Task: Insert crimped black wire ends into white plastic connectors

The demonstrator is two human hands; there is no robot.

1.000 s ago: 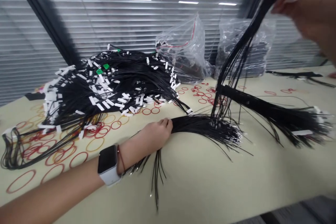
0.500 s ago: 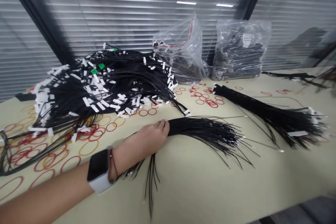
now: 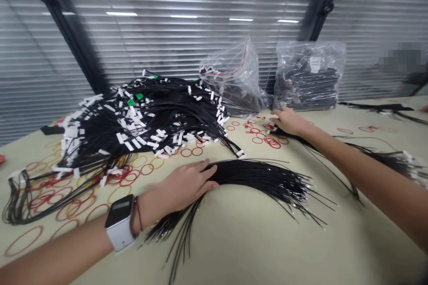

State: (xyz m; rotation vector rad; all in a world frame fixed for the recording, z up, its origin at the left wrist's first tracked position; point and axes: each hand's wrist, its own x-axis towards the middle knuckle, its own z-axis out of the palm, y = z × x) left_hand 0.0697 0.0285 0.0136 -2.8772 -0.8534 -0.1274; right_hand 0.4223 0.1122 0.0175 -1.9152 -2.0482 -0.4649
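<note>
My left hand (image 3: pixel 187 182), with a watch on its wrist, lies over the middle of a loose bundle of thin black cables (image 3: pixel 257 176). Its thumb and fingers are spread on the cables rather than wrapped round them. The bundle fans out to the right into bare shiny ends; more ends poke out below the palm. Farther back, my right hand (image 3: pixel 289 120) is open, fingers apart, above the near-left end of a second black cable bundle (image 3: pixel 388 160). My right forearm hides much of that bundle. Scattered red rubber bands (image 3: pixel 269 140) lie just left of and below this hand.
A large heap of black cables with white connectors (image 3: pixel 160 111) fills the left back. More red and yellow rubber bands (image 3: pixel 70 196) surround it. Two clear plastic bags (image 3: pixel 234 84) of cables stand by the blinds. Another cable bunch (image 3: pixel 377 107) lies at the far right.
My right hand has come in from the right and reached the second bundle's connector end. My left hand's fingers have loosened from their grip and spread on the first bundle.
</note>
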